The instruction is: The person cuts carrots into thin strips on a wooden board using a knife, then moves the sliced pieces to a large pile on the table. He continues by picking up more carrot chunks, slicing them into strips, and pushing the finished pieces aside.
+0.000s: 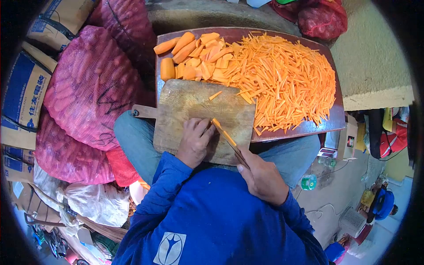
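My right hand [264, 177] is wrapped round the handle of a knife [230, 142], whose blade points up and left over a wooden cutting board [185, 99]. Bits of orange carrot lie along the blade. On the board's lower middle rests my left hand [195, 140], fingers bent and pressed together beside the blade tip; whether they hold a piece is hidden. One carrot strip [215, 95] lies higher on the board. Beyond it, a dark red tabletop [311, 130] bears a large heap of carrot strips [287, 79], carrot slices [203, 66] and several peeled carrots [183, 40].
Pink mesh sacks [90, 88] stand at the left beside cardboard boxes [26, 97]. A red mesh bag [322, 22] is at the top right, by a concrete ledge [375, 95]. A green roll-shaped item [308, 182] and a grey basket [352, 221] stand on the floor at right.
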`<control>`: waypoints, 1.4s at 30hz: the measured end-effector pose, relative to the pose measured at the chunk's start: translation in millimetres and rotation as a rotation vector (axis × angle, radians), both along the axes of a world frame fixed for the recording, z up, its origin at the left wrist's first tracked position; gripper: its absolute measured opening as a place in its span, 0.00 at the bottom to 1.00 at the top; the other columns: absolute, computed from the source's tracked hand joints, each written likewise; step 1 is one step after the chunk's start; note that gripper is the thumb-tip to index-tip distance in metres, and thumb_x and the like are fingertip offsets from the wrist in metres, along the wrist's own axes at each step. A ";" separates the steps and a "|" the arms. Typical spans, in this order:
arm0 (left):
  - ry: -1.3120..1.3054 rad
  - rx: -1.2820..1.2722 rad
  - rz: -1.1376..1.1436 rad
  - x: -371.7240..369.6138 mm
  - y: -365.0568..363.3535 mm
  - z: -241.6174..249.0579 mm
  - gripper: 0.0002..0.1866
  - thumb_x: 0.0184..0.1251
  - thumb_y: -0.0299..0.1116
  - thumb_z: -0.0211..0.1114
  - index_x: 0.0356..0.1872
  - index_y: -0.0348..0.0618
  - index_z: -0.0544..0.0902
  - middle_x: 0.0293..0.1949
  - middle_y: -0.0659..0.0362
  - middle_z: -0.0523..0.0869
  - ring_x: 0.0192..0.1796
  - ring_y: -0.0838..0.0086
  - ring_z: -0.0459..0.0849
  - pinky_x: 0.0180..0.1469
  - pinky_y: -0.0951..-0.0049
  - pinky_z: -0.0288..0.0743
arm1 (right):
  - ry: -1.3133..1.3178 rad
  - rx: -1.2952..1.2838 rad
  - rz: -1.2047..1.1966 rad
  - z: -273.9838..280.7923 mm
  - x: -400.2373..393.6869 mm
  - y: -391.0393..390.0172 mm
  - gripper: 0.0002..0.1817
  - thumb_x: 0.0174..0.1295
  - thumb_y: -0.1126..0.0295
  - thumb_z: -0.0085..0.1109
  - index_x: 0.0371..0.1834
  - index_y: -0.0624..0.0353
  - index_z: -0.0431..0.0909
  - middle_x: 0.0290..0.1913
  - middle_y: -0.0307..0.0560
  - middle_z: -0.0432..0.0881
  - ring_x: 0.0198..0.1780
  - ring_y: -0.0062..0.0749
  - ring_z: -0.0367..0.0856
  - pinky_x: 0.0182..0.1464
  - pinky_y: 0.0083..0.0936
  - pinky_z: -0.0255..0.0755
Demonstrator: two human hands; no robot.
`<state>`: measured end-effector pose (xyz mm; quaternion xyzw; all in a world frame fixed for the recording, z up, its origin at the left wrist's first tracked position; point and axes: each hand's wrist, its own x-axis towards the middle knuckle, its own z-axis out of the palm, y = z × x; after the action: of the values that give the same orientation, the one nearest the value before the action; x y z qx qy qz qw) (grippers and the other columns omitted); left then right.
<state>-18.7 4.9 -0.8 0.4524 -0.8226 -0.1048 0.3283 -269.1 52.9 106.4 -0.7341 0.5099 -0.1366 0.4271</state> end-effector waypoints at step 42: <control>0.109 0.026 0.072 6.2 4.8 -5.2 0.22 0.56 0.24 0.75 0.55 0.38 0.88 0.52 0.51 0.85 0.53 0.52 0.81 0.61 0.52 0.71 | 0.031 -0.058 0.104 -9.2 24.6 -29.7 0.25 0.78 0.70 0.61 0.74 0.64 0.68 0.45 0.72 0.87 0.49 0.72 0.88 0.47 0.61 0.81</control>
<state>-12.4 9.7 -6.0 0.4797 -0.7852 -0.1281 0.3700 -244.5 23.2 97.2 -0.7736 0.4736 -0.1175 0.4043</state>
